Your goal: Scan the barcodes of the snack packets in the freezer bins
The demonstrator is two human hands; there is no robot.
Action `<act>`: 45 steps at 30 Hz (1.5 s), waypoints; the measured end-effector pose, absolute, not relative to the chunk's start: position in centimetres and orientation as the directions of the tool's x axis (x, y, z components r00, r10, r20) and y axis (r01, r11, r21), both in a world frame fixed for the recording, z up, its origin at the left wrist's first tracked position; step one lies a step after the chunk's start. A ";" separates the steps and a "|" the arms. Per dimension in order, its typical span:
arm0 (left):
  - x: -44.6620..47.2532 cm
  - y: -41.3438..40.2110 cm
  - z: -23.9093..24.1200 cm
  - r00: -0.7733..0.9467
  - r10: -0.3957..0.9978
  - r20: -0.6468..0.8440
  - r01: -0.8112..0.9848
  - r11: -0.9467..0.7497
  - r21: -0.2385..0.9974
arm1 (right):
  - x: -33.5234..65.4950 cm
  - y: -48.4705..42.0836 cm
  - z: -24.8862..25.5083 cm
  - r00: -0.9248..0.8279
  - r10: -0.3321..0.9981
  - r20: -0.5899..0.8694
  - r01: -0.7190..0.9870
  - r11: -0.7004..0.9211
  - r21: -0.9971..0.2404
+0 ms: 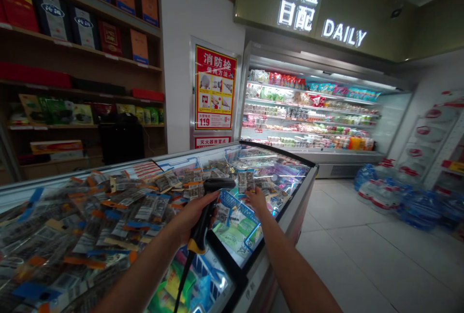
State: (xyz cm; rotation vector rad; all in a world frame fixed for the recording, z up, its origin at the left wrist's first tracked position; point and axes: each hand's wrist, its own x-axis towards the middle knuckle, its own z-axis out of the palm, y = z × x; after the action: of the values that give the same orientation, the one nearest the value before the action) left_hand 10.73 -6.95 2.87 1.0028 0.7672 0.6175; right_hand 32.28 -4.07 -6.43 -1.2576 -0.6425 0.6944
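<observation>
My left hand (194, 214) is wrapped round the handle of a black and yellow barcode scanner (212, 202), its head pointing right. My right hand (256, 198) pinches a small clear packet (246, 181) and holds it up just in front of the scanner's head. Both hands are over the glass lid of a chest freezer (253, 235). Many similar small packets with orange and blue header cards (108, 216) lie heaped on the lid to the left.
Wooden shelves with boxed goods (83, 28) fill the left wall. A red fire-hydrant notice (214, 88) hangs behind the freezer. A lit open chiller (308, 120) stands at the back. Large water bottles (391, 192) sit on the tiled floor at right.
</observation>
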 end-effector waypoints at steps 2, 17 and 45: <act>10.7 -6.9 2.9 0.594 0.756 -0.277 -0.105 0.414 0.904 | 32.2 -4.1 -6.4 0.617 0.786 0.051 -0.132 0.168 -0.977; 10.3 -6.6 3.4 0.579 0.786 -0.218 -0.138 0.358 0.924 | 31.8 -4.1 -6.1 0.579 0.812 0.070 -0.085 0.145 -0.986; 10.1 -5.9 2.9 0.529 0.824 -0.204 -0.152 0.328 0.932 | 35.4 -3.3 -7.0 0.801 0.597 -0.051 -0.045 -0.025 -0.999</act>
State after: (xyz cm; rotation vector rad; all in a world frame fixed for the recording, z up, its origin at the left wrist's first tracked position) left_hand 10.13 -5.93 2.86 1.0435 0.7778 0.7306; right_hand 35.36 -3.30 -6.96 -1.5212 -0.4614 0.5428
